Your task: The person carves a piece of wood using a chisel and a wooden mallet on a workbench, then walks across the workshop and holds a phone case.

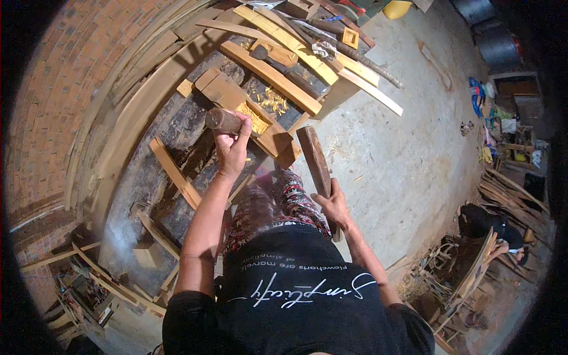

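Observation:
My left hand (232,148) is closed round a thick, round wooden chisel handle (222,120), its worn butt end upward; the blade is hidden. Just beyond lies a squared timber (276,139) with a long recess cut in its top, pale wood chips (249,112) filling part of it. My right hand (334,204) grips a long brown wooden club (314,155), tilted with its upper end toward the timber and held apart from it.
Under the timber is a dark, rough bench (142,142) with loose offcuts. Behind lie a long beam (269,77), a dark-headed hammer (260,53) and stacked boards (290,44). A brick wall (47,106) stands left. Concrete floor (402,160) extends right, with another person (491,228) low at far right.

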Demonstrator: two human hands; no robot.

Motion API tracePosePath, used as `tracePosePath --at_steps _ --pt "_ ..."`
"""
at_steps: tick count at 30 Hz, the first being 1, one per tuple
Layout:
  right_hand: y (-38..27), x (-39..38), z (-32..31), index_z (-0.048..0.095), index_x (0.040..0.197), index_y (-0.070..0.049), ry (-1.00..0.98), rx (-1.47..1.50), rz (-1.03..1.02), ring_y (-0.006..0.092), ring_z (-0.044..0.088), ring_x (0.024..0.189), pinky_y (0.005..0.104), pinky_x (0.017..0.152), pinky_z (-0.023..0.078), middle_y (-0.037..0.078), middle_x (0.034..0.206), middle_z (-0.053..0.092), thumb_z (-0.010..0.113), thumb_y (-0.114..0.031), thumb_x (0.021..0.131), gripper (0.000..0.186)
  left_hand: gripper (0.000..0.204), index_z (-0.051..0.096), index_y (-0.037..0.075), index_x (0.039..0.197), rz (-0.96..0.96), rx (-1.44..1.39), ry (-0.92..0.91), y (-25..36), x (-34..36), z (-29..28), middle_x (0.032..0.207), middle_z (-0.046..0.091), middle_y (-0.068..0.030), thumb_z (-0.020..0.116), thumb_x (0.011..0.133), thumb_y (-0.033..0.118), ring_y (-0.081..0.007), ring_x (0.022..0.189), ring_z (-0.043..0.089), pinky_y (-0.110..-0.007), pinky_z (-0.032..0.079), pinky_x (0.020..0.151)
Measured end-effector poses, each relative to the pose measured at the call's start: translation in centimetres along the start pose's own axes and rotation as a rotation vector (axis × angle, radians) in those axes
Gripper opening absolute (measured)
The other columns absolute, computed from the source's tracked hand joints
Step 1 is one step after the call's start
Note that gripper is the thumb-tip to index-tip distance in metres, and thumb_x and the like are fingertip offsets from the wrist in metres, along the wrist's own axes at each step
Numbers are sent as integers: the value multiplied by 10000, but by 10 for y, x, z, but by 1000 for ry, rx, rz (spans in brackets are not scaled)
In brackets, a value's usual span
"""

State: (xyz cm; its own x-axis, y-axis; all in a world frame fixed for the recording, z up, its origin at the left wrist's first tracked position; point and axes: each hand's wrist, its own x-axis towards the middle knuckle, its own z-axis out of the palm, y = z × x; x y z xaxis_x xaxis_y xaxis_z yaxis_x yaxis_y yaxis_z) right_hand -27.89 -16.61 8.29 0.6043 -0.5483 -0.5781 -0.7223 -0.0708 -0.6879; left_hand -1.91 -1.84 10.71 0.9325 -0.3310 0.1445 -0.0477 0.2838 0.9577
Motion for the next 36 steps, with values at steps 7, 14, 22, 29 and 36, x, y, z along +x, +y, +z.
tracePosePath --at_steps 7,14,22,29,36 --pt "0 2 2 497 1093 21 -4 40 -4 248 625 906 374 809 479 210 971 652 758 -237 725 519 107 515 80 953 5 36 3 -5 -4 1 956 535 1 617 925 92 -108 914 538 -282 444 850" --pt "-1 2 2 498 1115 12 -16 -31 -5 274 635 919 385 823 481 216 979 656 751 -230 728 522 122 530 47 977 -6 17 8 -10 -5 2 971 551 -35 630 911 67 -126 908 534 -288 457 826" --pt "-9 1 4 493 1117 5 -10 -32 -18 282 643 888 391 789 491 215 951 657 726 -211 738 494 114 532 50 971 -2 -2 16 -8 -6 5 953 548 -24 629 912 63 -108 867 525 -269 459 788" --pt "-11 1 3 485 1039 -23 -14 12 -62 150 541 618 310 503 462 86 804 570 728 -235 760 425 134 518 54 984 32 -37 72 -15 -6 6 942 546 -18 632 912 64 -104 857 526 -264 460 778" --pt "-6 2 5 478 1028 -9 -14 -24 7 238 611 825 376 752 487 191 889 637 731 -217 750 429 140 522 56 955 21 25 47 -14 -10 9 932 558 -10 650 901 68 -100 848 537 -267 470 762"
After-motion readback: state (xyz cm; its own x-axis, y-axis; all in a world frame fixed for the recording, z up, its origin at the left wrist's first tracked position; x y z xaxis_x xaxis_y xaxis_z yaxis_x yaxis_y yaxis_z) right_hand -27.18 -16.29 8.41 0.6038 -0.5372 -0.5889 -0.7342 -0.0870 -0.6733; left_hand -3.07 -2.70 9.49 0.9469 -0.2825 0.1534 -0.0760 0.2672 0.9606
